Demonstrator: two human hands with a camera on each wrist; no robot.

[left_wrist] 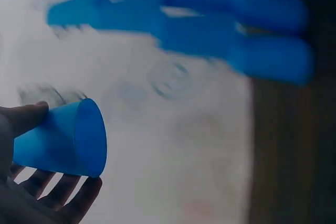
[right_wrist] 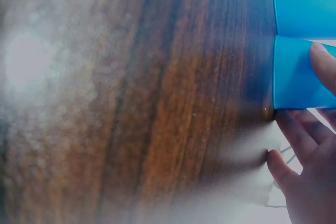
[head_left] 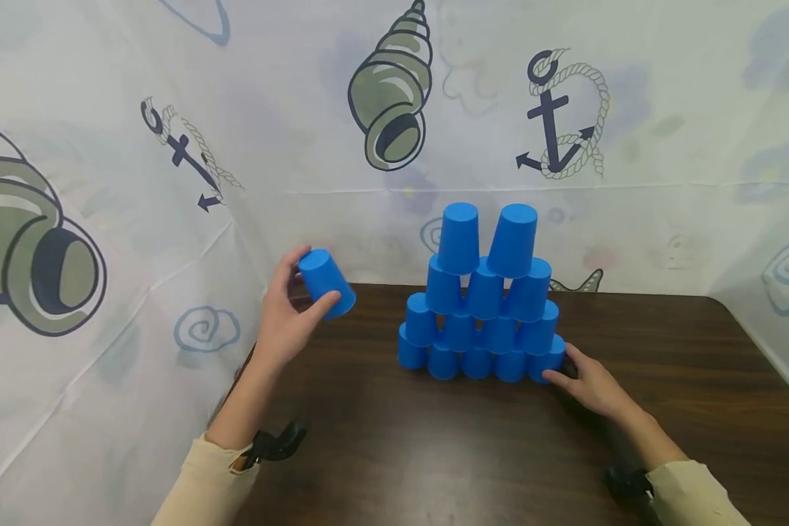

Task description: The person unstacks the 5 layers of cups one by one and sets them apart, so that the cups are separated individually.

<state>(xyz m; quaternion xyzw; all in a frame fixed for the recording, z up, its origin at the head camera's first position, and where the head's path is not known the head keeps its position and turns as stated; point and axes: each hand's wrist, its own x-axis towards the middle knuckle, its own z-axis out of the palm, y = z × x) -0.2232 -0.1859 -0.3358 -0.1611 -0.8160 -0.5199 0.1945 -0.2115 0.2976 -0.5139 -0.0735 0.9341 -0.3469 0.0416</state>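
My left hand (head_left: 283, 321) holds a blue plastic cup (head_left: 327, 283) in the air, thumb on one side and fingers round the other. This cup (left_wrist: 60, 137) is tilted, its open mouth facing away from the palm in the left wrist view. To its right stands a stepped stack of upside-down blue cups, with two spaced cups on top, one of them an upper cup (head_left: 459, 237). My right hand (head_left: 595, 383) grips the bottom row's right end cup (head_left: 547, 359), thumb in front and fingers at its outer side. That end cup (right_wrist: 296, 74) stands on the table in the right wrist view.
The dark wooden table (head_left: 434, 453) carries the stack near its back edge. A pale cloth (head_left: 289, 95) printed with shells and anchors hangs behind and along the left. Each wrist wears a black strap device, such as the left one (head_left: 276, 442).
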